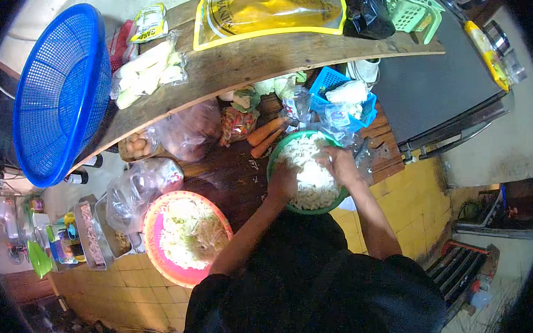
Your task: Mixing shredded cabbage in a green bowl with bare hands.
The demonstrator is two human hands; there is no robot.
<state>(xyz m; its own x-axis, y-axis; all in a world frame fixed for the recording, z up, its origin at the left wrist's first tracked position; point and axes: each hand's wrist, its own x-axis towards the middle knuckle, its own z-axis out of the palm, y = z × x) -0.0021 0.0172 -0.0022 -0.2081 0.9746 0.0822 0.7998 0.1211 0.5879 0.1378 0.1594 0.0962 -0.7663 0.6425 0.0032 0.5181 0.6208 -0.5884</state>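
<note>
Before me at the table's edge is a green basin (pixel 273 166) filled with pale shredded food (pixel 314 182), overexposed in the middle. My left hand (pixel 285 177) reaches over the basin's left side, touching the shreds, its fingers blurred. From the right, my right hand (pixel 339 163) bends its fingers down into the same heap. Whether either hand grips any shreds is hidden. Left of my left forearm stands a pink-and-orange basin (pixel 157 251) with white and light-green shreds (pixel 190 235), which look like cabbage. Two carrots (pixel 267 136) lie just beyond the green basin.
A blue basket (pixel 327 82) with wrapped goods stands behind the green basin. Plastic bags (pixel 188 130), eggs (pixel 136 144) and a cauliflower (pixel 245 99) line the table's back. Above runs a wooden shelf (pixel 242 69) bearing a big oil pouch (pixel 270 10) and a large blue colander (pixel 67 91).
</note>
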